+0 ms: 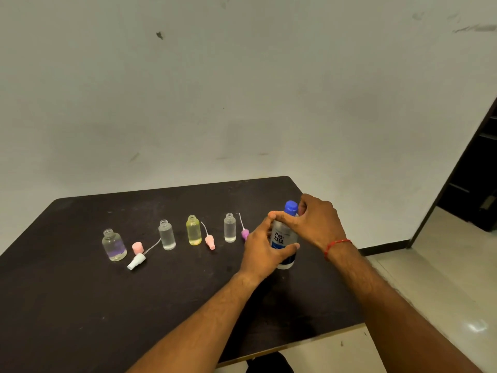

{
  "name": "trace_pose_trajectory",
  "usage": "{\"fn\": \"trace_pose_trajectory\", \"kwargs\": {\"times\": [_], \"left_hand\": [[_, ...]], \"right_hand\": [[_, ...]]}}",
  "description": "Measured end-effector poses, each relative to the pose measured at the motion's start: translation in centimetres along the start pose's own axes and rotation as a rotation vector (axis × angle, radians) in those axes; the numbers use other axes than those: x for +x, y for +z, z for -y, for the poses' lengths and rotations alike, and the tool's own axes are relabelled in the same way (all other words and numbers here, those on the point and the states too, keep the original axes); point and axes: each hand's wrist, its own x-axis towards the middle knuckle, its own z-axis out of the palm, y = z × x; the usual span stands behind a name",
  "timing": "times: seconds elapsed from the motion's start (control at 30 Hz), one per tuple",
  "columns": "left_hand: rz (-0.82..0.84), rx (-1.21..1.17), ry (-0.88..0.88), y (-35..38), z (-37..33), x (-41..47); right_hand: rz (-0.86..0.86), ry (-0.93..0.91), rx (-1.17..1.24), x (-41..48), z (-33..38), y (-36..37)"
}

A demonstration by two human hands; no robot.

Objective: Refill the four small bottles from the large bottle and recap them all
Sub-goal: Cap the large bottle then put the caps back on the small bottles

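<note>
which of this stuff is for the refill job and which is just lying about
For the job: large bottle, round bottle, tall clear bottle, yellow bottle, slim clear bottle, pink cap, white sprayer, pink sprayer, purple sprayer.
Just there: red wrist thread, dark doorway.

I record: large bottle [279, 238] white, its cap [291, 207] blue. Left of it: purple cap [244, 234], pink cap [210, 242], yellow bottle [193, 230], white sprayer [135, 261]. The table [80, 305] black; my wristband [336, 244] red.

both hands [285, 238] hold the upright large bottle [284, 238] beside four uncapped small bottles [167, 235].
</note>
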Motion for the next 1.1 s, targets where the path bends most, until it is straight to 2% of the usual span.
{"fn": "trace_pose_trajectory", "kwargs": {"times": [0.13,0.2,0.27,0.57,1.1], "left_hand": [[-0.003,-0.043,-0.031,-0.4,0.4,0.1],[-0.005,-0.033,-0.03,-0.4,0.5,0.2],[-0.003,-0.02,-0.027,-0.4,0.7,0.3],[-0.003,-0.038,-0.064,0.6,1.4,0.3],[0.053,-0.055,-0.137,2.6,2.6,2.0]], "right_hand": [[-0.024,-0.129,0.267,-0.7,-0.2,-0.2],[0.003,-0.206,0.313,-0.7,-0.5,-0.2],[0.009,-0.181,0.342,-0.9,-0.6,-0.1],[-0.127,-0.096,0.182,-0.5,-0.6,0.7],[-0.189,0.063,0.221,-0.5,-2.7,3.0]]}}
